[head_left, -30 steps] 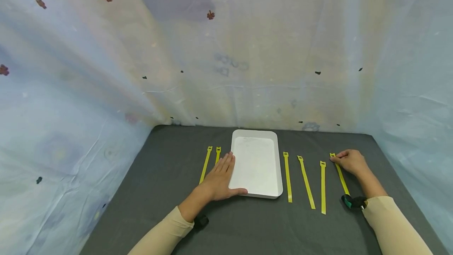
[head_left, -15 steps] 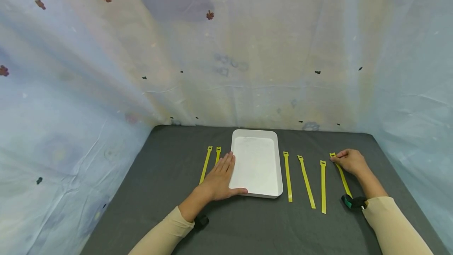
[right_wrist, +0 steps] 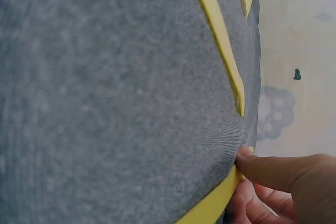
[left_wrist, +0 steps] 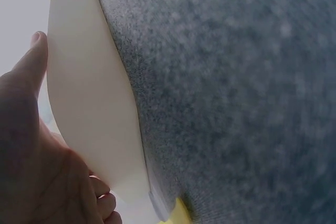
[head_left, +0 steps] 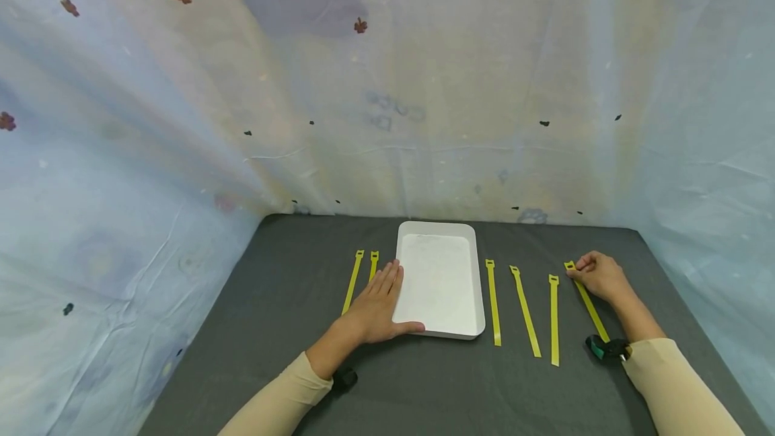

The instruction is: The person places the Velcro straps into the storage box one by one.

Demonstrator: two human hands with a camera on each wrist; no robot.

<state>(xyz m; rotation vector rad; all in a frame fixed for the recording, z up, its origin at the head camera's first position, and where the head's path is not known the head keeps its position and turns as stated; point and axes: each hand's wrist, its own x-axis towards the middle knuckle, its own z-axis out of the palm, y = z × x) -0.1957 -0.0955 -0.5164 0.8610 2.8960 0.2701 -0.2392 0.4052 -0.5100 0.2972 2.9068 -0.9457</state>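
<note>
A shallow white tray (head_left: pixel 440 281) lies on the dark grey cloth. My left hand (head_left: pixel 374 308) rests along its left rim with straight fingers, the thumb spread along the near edge; the left wrist view shows the tray (left_wrist: pixel 94 87) wall beside the hand (left_wrist: pixel 47 171). At the far right, my right hand (head_left: pixel 599 274) pinches a yellow hook-and-loop cable tie (head_left: pixel 588 303) just below its slotted head. In the right wrist view, thumb and fingers (right_wrist: pixel 268 172) meet on this tie (right_wrist: pixel 212 200). The wrist camera overlaps its lower end in the head view.
Three more yellow ties, the nearest to the tray (head_left: pixel 493 301), another (head_left: pixel 525 311) and a third (head_left: pixel 554 320), lie between tray and right hand. Left of the tray lie two ties (head_left: pixel 353 281), partly covered by the left hand. A patterned curtain (head_left: pixel 424 86) borders the table behind.
The pinched tie's lower part has swung slightly to the right, toward the right wrist. The right hand has shifted very little; the left hand and tray stay in place.
</note>
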